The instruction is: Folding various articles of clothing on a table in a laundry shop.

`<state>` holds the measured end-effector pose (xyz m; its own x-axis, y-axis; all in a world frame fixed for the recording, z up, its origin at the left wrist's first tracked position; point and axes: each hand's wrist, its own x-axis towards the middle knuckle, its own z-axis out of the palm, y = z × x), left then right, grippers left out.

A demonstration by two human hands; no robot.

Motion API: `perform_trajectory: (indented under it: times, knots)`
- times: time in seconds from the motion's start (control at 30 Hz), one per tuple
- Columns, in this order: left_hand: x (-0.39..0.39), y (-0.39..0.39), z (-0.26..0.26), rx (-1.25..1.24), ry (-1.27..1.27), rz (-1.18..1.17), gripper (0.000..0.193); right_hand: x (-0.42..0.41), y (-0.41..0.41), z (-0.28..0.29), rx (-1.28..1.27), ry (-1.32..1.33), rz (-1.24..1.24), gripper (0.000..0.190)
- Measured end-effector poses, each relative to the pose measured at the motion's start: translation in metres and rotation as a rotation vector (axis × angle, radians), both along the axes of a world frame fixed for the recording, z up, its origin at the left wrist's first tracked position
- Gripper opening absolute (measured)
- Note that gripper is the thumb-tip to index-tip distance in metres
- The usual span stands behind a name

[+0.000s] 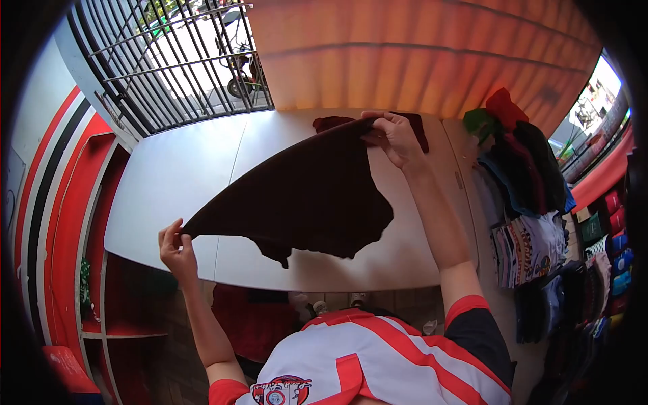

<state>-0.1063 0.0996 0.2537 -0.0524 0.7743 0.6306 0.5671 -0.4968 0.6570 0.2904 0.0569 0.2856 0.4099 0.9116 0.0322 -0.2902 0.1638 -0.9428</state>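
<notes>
A dark maroon or black cloth garment point(304, 192) hangs stretched between my two hands, over a white table point(167, 177). Pinched in my left hand point(178, 253) is its lower left corner, close to the table's near left edge. My right hand point(395, 136) grips the upper right corner near the table's far side. The cloth droops in loose folds along its lower edge. Behind my right hand, a dark red cloth point(415, 131) lies on the table, partly hidden by the raised garment.
Piled clothes point(526, 162) and folded shirts point(536, 248) line the right side. A red shelf unit point(91, 202) stands at left. Beyond the table are a barred metal gate point(177, 61) and an orange sheet point(425, 55). Dark red fabric point(248, 324) sits below the table.
</notes>
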Motion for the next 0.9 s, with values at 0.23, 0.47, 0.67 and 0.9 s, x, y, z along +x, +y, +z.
perform_trajectory:
  times: [0.23,0.47,0.67,0.9]
  knots:
    - [-0.016,-0.071,0.011,-0.261,0.504,-0.653,0.015,0.009,0.034,-0.067,-0.092,0.141,0.046,0.017]
    - [0.123,-0.112,-0.113,-0.628,0.413,-1.129,0.026,0.076,0.030,-0.244,-0.278,-0.499,-0.491,0.030]
    - [0.146,-0.094,-0.230,-0.324,0.663,-0.357,0.055,0.038,-0.067,-0.293,-0.516,-1.116,-0.636,0.050]
    - [0.069,-0.098,-0.280,-0.490,0.933,-0.236,0.058,-0.040,-0.180,-0.318,-0.827,-1.502,-0.352,0.049]
